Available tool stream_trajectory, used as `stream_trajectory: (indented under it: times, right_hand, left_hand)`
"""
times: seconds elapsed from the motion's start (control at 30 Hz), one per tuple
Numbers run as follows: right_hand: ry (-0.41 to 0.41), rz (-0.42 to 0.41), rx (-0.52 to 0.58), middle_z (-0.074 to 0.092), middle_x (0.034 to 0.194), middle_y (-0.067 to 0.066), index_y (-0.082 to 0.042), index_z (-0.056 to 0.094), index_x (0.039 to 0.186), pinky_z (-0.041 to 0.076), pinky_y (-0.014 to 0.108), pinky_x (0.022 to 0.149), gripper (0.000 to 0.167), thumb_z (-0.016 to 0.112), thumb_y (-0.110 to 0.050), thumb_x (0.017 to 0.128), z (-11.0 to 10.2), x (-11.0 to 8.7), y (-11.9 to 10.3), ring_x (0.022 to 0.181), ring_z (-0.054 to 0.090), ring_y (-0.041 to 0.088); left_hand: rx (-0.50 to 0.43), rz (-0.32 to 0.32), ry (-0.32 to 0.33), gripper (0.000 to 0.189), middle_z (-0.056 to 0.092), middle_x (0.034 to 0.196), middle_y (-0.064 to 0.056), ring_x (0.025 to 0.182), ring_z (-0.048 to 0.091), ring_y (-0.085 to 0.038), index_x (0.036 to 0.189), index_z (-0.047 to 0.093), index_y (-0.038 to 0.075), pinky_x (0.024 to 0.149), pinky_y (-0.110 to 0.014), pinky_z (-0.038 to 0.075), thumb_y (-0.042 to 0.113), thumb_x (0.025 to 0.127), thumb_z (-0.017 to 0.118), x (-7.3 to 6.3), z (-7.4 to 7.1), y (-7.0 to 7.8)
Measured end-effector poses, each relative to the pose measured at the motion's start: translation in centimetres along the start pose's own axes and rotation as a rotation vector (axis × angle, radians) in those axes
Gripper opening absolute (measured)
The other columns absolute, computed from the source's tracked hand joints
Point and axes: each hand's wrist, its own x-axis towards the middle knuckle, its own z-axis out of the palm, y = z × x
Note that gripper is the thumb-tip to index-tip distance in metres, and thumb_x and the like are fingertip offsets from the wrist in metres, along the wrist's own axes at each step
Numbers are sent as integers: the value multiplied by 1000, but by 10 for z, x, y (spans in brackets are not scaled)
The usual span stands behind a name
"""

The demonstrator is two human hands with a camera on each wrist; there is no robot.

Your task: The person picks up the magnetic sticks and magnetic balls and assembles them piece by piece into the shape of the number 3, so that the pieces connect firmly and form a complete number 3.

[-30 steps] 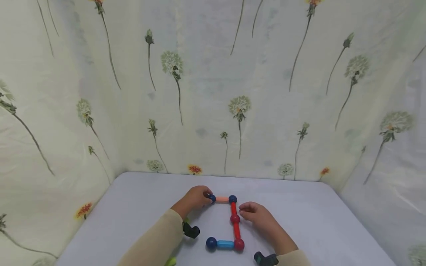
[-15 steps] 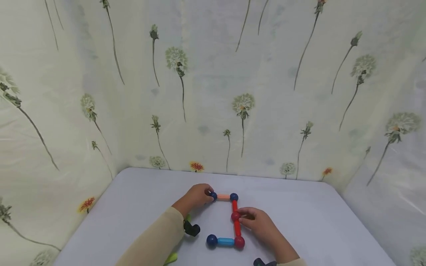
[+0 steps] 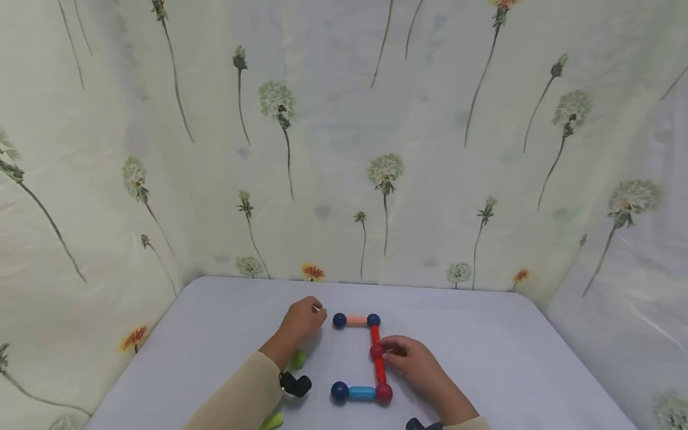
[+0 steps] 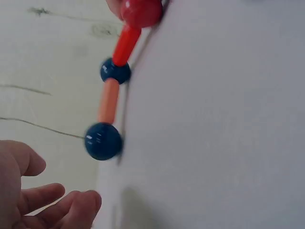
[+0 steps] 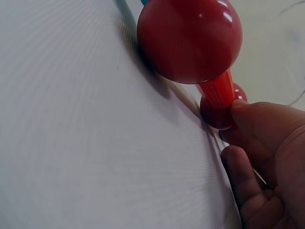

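A chain of balls and rods lies on the white table, bent like a square bracket. Its far arm is a salmon rod (image 3: 357, 321) between two dark blue balls; two red rods run down the right side. My right hand (image 3: 416, 361) pinches the middle red ball (image 3: 377, 351) between thumb and fingers. At the near corner sits another red ball (image 3: 384, 392), joined by a light blue rod (image 3: 362, 392) to a dark blue ball (image 3: 340, 391). My left hand (image 3: 302, 322) is apart from the far left blue ball (image 4: 103, 141), fingers loosely bent and holding nothing.
Two yellow-green pieces show by the left forearm, one green piece (image 3: 298, 359) near the wrist and one lower piece (image 3: 272, 420) partly under the sleeve. A flower-printed curtain (image 3: 322, 149) hangs behind and beside the table (image 3: 473, 322).
My left hand has let go of the far left blue ball and drawn back to the left. My right hand has moved in and taken hold of the middle red ball.
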Motion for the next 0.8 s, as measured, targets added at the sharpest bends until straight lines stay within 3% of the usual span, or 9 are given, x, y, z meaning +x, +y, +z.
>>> stream_trajectory:
  times: [0.1, 0.2, 0.3, 0.53, 0.67, 0.8]
  right_hand:
    - [-4, 5, 7, 74, 119, -5, -25, 75, 121, 54, 54, 103, 29, 78, -20, 93, -1, 0, -2, 116, 66, 21]
    - [-10, 6, 20, 73, 120, -4, -24, 75, 122, 53, 55, 104, 29, 78, -22, 94, -2, -2, -1, 117, 65, 22]
    - [-4, 4, 15, 73, 120, -5, -25, 75, 122, 53, 55, 104, 29, 79, -24, 93, 0, -4, 1, 118, 65, 22]
    - [-3, -25, 0, 73, 120, -7, -27, 74, 122, 55, 53, 103, 29, 78, -26, 94, 4, 0, 2, 116, 66, 19]
    - [5, -1, -10, 73, 119, -8, -29, 75, 121, 55, 54, 102, 28, 78, -24, 93, 2, 0, 2, 115, 66, 19]
    - [17, 2, -13, 73, 119, -8, -29, 75, 121, 54, 55, 103, 29, 78, -23, 93, -1, -1, 2, 116, 66, 19]
  left_hand:
    - [-14, 48, 51, 27, 70, 112, -5, 95, 63, -21, 121, 68, 13, 83, -42, 57, 29, 100, 63, -20, -11, 3]
    - [-13, 111, 36, 21, 69, 107, -1, 91, 61, -18, 116, 69, 15, 78, -39, 55, 29, 101, 63, -43, -23, 3]
    - [12, 136, -28, 12, 68, 100, 3, 87, 60, -16, 103, 69, 17, 75, -37, 53, 29, 101, 65, -69, -35, -3]
    - [90, 76, -244, 15, 65, 88, 6, 79, 57, -16, 90, 66, 18, 68, -36, 49, 30, 98, 69, -120, -58, -41]
    - [114, 114, -306, 18, 62, 87, 3, 79, 55, -17, 91, 65, 16, 71, -38, 48, 30, 92, 76, -139, -58, -65]
    - [146, 129, -335, 29, 56, 92, -2, 82, 52, -19, 97, 64, 15, 74, -39, 48, 31, 84, 85, -148, -57, -76]
